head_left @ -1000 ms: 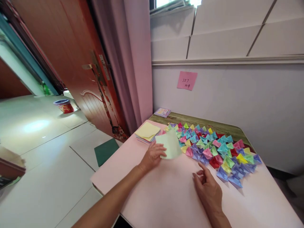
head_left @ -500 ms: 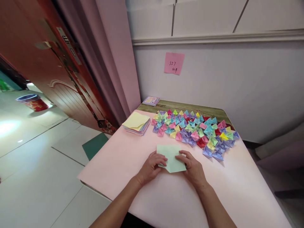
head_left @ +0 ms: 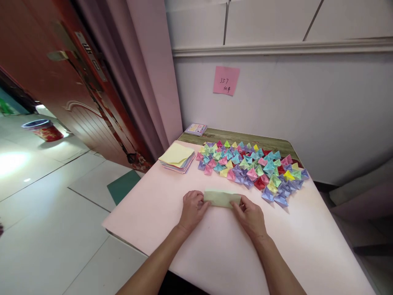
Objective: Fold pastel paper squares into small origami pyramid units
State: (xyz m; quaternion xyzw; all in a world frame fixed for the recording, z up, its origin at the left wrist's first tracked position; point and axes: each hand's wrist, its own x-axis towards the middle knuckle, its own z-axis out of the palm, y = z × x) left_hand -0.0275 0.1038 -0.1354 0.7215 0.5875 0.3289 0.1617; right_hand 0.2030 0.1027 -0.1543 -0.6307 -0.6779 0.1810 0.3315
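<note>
A pale green sheet of paper (head_left: 221,198), folded over into a narrow strip, lies on the pink-covered table (head_left: 211,254) between my hands. My left hand (head_left: 193,209) grips its left end, thumb on the near edge and fingers bent at the side. At the right end, my right hand (head_left: 250,215) holds the strip between thumb and fingers. Beyond the hands spreads a group of folded paper boats (head_left: 245,164) in many colours. To the left of them rests a stack of square paper (head_left: 177,156), a yellow sheet on top.
A small printed packet (head_left: 196,129) sits at the table's back left corner. Above the table, a pink note (head_left: 226,80) sticks to the wall. On the left are a red door (head_left: 61,78), a curtain (head_left: 153,69) and a bin (head_left: 43,130) on the floor.
The green paper has gone from a nearly full square to a narrow folded strip, its near part turned away from me. Both hands have moved to its ends.
</note>
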